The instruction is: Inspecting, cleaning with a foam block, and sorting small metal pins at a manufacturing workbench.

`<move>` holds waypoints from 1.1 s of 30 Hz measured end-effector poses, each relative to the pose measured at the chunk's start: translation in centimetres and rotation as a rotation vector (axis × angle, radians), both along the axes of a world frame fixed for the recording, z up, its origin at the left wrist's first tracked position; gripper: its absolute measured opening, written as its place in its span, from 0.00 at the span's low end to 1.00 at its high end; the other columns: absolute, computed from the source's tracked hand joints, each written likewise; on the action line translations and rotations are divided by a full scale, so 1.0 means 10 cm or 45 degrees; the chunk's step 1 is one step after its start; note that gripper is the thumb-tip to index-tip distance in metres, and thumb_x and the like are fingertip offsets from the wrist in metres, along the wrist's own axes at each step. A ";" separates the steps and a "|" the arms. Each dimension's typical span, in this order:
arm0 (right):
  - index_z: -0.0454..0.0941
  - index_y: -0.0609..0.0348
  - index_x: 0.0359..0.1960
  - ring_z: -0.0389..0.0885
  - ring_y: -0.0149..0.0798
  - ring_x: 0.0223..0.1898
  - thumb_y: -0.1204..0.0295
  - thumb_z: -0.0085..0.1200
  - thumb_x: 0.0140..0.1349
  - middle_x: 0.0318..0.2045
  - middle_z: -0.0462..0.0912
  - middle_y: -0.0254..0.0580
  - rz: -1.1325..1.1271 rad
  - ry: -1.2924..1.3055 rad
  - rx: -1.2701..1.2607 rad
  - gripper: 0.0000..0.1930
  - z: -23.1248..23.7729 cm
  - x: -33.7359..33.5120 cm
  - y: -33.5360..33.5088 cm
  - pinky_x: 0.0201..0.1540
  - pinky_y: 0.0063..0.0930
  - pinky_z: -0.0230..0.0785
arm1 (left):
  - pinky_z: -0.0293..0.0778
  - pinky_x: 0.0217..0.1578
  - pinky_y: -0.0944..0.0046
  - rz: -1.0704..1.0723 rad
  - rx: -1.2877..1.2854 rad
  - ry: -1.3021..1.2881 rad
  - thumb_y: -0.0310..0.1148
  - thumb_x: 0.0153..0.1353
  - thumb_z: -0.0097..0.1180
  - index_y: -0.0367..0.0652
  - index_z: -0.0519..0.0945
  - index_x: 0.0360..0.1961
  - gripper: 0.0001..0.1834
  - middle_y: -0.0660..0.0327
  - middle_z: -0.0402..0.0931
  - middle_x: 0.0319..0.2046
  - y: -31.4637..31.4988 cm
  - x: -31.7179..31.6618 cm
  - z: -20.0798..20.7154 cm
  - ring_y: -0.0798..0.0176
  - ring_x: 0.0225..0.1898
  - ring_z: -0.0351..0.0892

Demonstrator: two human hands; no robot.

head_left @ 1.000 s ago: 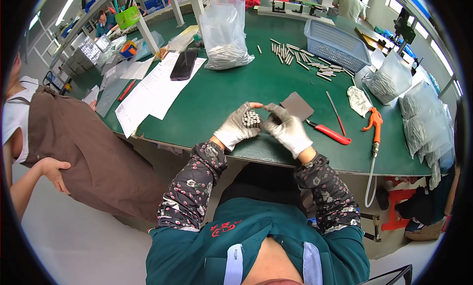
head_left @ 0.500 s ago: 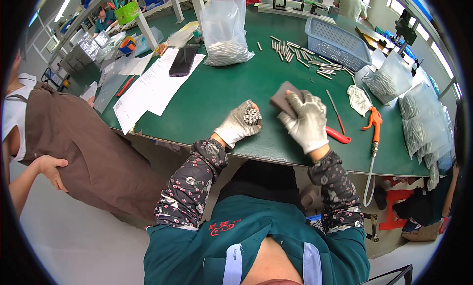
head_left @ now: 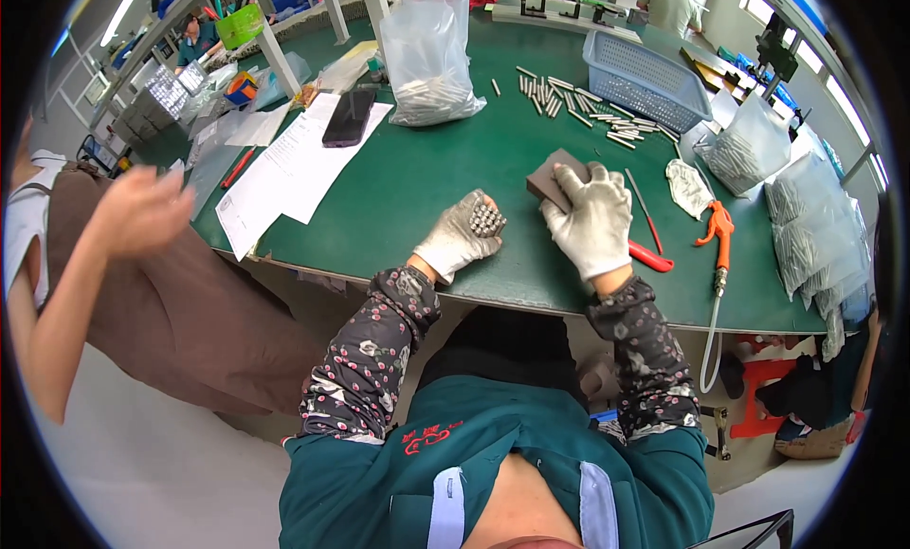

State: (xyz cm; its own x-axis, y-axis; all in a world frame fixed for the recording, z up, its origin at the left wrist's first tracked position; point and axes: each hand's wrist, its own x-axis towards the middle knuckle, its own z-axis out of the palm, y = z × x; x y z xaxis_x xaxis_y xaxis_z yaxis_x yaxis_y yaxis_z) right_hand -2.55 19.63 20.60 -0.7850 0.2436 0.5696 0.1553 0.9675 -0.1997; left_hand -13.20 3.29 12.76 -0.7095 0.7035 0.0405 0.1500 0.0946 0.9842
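Note:
My left hand (head_left: 463, 234), in a grey-white work glove, is wrapped round a bundle of short metal pins (head_left: 486, 221), their round ends turned to the right. In my gloved right hand (head_left: 590, 222) is a dark brown sanding block (head_left: 557, 180), gripped at its right side and held a little apart from the bundle. Close to the right hand lie a red-handled tool (head_left: 650, 258) and a thin rod with a red end (head_left: 645, 212). Farther back, several loose metal pins (head_left: 578, 101) are scattered on the green table (head_left: 379, 212).
A blue basket (head_left: 645, 80) and a bag of pins (head_left: 433, 61) stand at the back. To the right are an orange air gun (head_left: 720, 228), a white mask (head_left: 688, 189) and more filled bags (head_left: 815, 228). Papers (head_left: 284, 184) and a phone (head_left: 349, 118) lie left; a person's hand (head_left: 142, 210) is beside the table.
My right hand and the sanding block have shifted slightly right and tilted. My left hand keeps the bundle in place. The neighbouring person's hand has risen from the apron.

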 end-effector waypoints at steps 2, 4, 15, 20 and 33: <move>0.78 0.53 0.42 0.72 0.52 0.40 0.63 0.56 0.42 0.41 0.74 0.57 0.314 0.059 -0.063 0.22 -0.04 0.09 -0.19 0.43 0.41 0.64 | 0.71 0.41 0.68 0.005 -0.060 0.067 0.27 0.39 0.67 0.42 0.69 0.39 0.25 0.63 0.73 0.36 -0.01 -0.01 -0.02 0.69 0.38 0.73; 0.77 0.52 0.43 0.72 0.52 0.41 0.63 0.56 0.42 0.41 0.74 0.56 0.579 0.017 0.010 0.22 -0.09 0.13 -0.33 0.43 0.41 0.64 | 0.71 0.38 0.70 0.063 0.236 0.165 0.24 0.40 0.64 0.42 0.68 0.35 0.21 0.66 0.72 0.30 0.00 0.02 -0.02 0.71 0.33 0.72; 0.76 0.49 0.39 0.72 0.47 0.39 0.63 0.57 0.45 0.39 0.73 0.48 -0.076 -0.010 0.111 0.17 -0.11 -0.06 0.13 0.41 0.40 0.64 | 0.69 0.36 0.73 0.045 0.012 0.052 0.19 0.42 0.62 0.44 0.67 0.37 0.22 0.69 0.69 0.29 0.00 0.12 0.15 0.74 0.31 0.69; 0.78 0.51 0.42 0.70 0.48 0.46 0.60 0.60 0.42 0.46 0.72 0.50 0.050 -0.079 0.074 0.22 -0.40 -0.04 0.19 0.49 0.40 0.61 | 0.68 0.36 0.73 0.043 0.018 0.036 0.18 0.41 0.62 0.44 0.68 0.36 0.21 0.69 0.69 0.28 -0.01 0.11 0.14 0.74 0.32 0.70; 0.77 0.56 0.38 0.76 0.47 0.32 0.73 0.56 0.49 0.28 0.80 0.43 0.608 0.182 -0.697 0.12 -0.57 -0.08 -0.16 0.36 0.37 0.68 | 0.69 0.45 0.71 -0.120 0.229 -0.097 0.19 0.39 0.65 0.44 0.62 0.56 0.39 0.64 0.72 0.40 0.15 0.16 0.16 0.70 0.42 0.71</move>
